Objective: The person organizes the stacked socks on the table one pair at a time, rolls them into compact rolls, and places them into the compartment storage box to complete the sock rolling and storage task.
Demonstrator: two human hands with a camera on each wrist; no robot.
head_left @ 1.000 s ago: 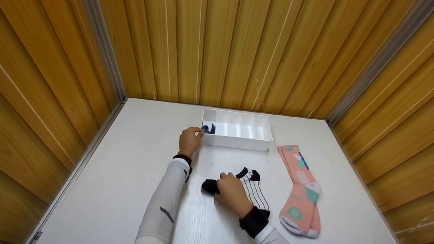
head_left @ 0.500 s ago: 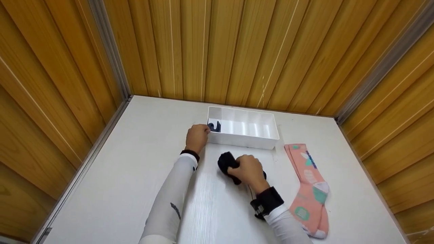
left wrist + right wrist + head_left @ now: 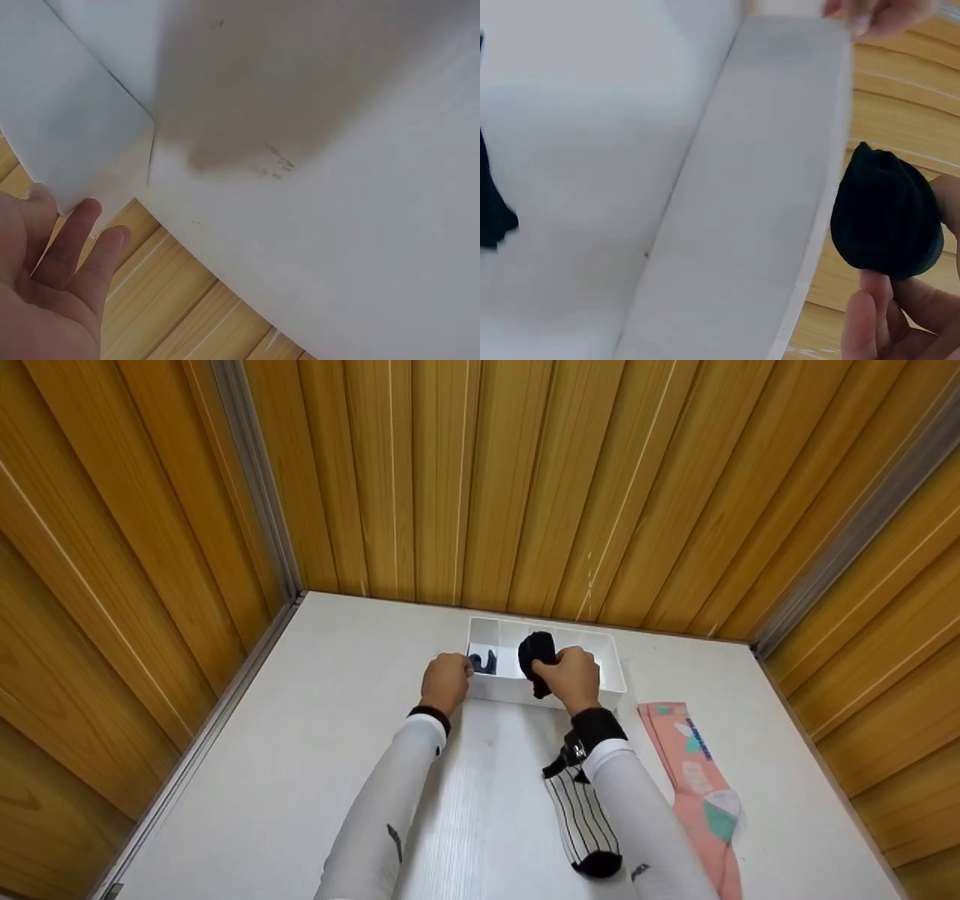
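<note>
In the head view, the right hand (image 3: 576, 679) has its thumb and fingers closed round a rolled black sock bundle (image 3: 537, 660), which shows across the front wall and opening of the white plastic box (image 3: 510, 690). It looks light, soft and springy, with knit that should not slip; a pinch across its thick middle ought to keep the roll from loosening, and nothing about it seems fragile. At the box's left end, the left hand (image 3: 445, 682) has its fingers curled at the rim. A navy curved item (image 3: 485, 662) lies inside the box by that end, too small to identify. In front of the box on the surface (image 3: 360, 697) is a striped sock (image 3: 585, 821), partly covered by the right forearm; pink patterned socks (image 3: 697, 780) lie to its front right, cut off below.

In the left wrist view, thumb and fingers pinch the box's edge; the interior is out of sight.

In the right wrist view, the bundle appears beyond the box's rim and apart from it, held between thumb and fingers. Its height over the box is hard to judge, its folds merge into black, and dark fabric (image 3: 491, 199) before the box is cropped.
</note>
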